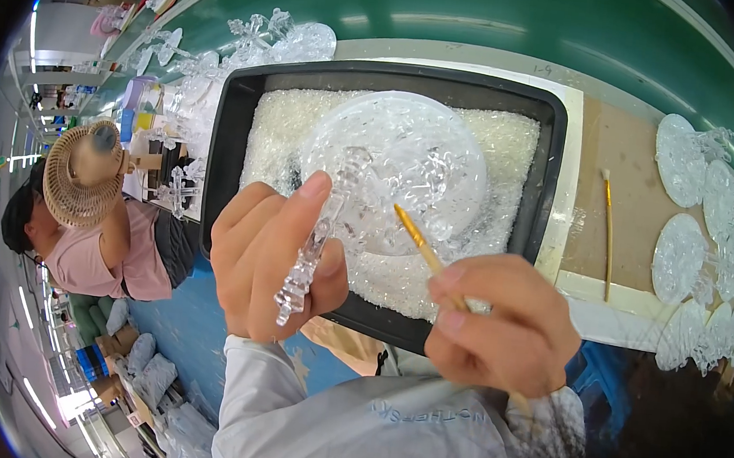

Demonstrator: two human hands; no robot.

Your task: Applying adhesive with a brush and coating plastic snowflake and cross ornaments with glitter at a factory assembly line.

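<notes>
My left hand (pixel 275 251) is closed round the clear, knobbly stem (pixel 302 280) of a transparent piece with a wide round disc (pixel 395 165). The disc sits over a black tray (pixel 548 180) filled with white glittery granules (pixel 516 146). Small clear bits show on the disc's surface. In my right hand (pixel 504 322) is a thin paintbrush (pixel 419 238), pinched between thumb and fingers. Its yellowish tip points at the disc; whether it touches the surface I cannot tell.
A second brush (pixel 606 234) lies on the brown board (pixel 592 162) right of the tray. Several similar clear disc pieces (pixel 679 259) stand at the far right, more (pixel 305 44) at the back left. Beyond a fan (pixel 85 171) on the left, a person in pink (pixel 87 246) is seen.
</notes>
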